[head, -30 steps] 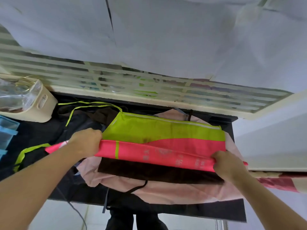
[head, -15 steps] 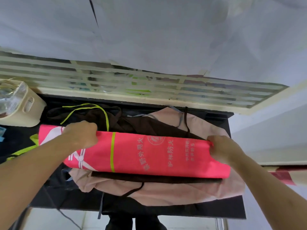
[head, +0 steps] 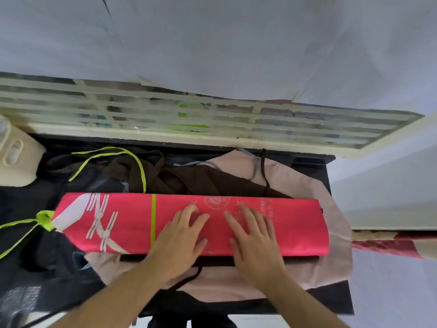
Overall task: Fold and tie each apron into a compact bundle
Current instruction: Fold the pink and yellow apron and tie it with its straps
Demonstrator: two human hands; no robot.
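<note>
Under both hands, the pink apron (head: pixel 123 221) lies folded into a long flat band across the pile on the dark worktop (head: pixel 331 301). It rests on a brown apron (head: pixel 201 181) and a pale pink apron (head: pixel 331 263), with a black apron (head: pixel 54 252) at its left end. The left hand (head: pixel 181 240) and right hand (head: pixel 254 240) lie side by side on the band's middle and right part, palms down, fingers straight and spread, pressing the cloth and grasping nothing. Both forearms reach in from the near edge. A lime strap (head: pixel 21 235) trails off the band's left end; another lime strap loops behind it. A cream basket (head: pixel 16 159) stands at far left.
</note>
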